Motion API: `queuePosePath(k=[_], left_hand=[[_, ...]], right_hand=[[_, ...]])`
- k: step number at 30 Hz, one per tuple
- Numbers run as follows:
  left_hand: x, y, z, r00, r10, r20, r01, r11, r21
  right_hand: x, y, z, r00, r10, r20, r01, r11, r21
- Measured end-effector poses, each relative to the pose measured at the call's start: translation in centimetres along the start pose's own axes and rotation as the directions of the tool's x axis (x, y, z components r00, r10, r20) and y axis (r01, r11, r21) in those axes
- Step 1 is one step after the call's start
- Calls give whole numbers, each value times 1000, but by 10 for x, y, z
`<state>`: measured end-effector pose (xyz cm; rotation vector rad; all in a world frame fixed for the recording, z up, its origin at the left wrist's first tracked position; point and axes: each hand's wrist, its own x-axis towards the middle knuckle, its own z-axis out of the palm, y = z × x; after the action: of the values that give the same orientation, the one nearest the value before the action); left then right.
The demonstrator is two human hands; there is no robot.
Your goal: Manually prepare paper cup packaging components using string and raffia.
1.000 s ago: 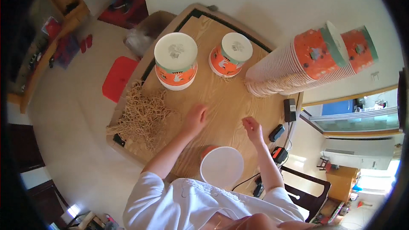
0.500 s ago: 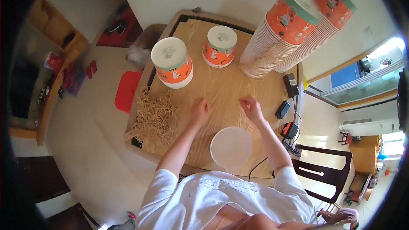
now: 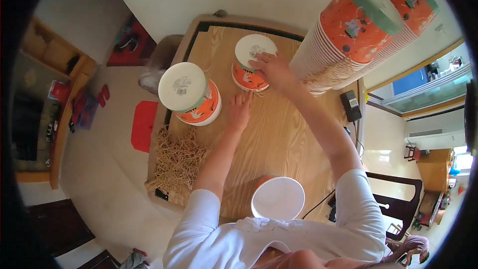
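An orange paper bucket (image 3: 247, 78) with a white bottom facing up stands upside down at the back middle of the table. My right hand (image 3: 274, 72) rests its outstretched fingers on the right edge of that bucket. Just in front of its base is my left hand (image 3: 240, 112), fingers apart and holding nothing. To the left stands another upside-down bucket or stack (image 3: 196, 104), orange with a green band. A bucket with a white inside (image 3: 278, 198) sits mouth up close to my body. Strands of tan shredded filler (image 3: 260, 91) stick out beside the bucket I touch.
Two tall stacks of nested orange buckets (image 3: 356, 25) rise at the table's back right. A heap of tan shredded filler (image 3: 179, 159) lies at the left edge. A black adapter (image 3: 351, 106) and cables are on the right, near a dark chair (image 3: 398, 199).
Both hands have moved away from my body, from the middle of the table toward the back bucket. My right hand's closed fingers have opened and now touch it. The view has shifted too.
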<state>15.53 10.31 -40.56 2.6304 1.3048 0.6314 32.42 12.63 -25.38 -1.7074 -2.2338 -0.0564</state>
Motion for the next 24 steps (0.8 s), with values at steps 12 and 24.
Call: queuePosePath(k=[12,24], left_hand=[[0,-9,-6,999,-5,-41,10,993,119],[-1,-5,-11,997,41,-64,-35,995,93]], right_hand=[[2,3,-15,1000,-9,16,8,998,67],[2,-1,-10,1000,-16,14,13,976,216]])
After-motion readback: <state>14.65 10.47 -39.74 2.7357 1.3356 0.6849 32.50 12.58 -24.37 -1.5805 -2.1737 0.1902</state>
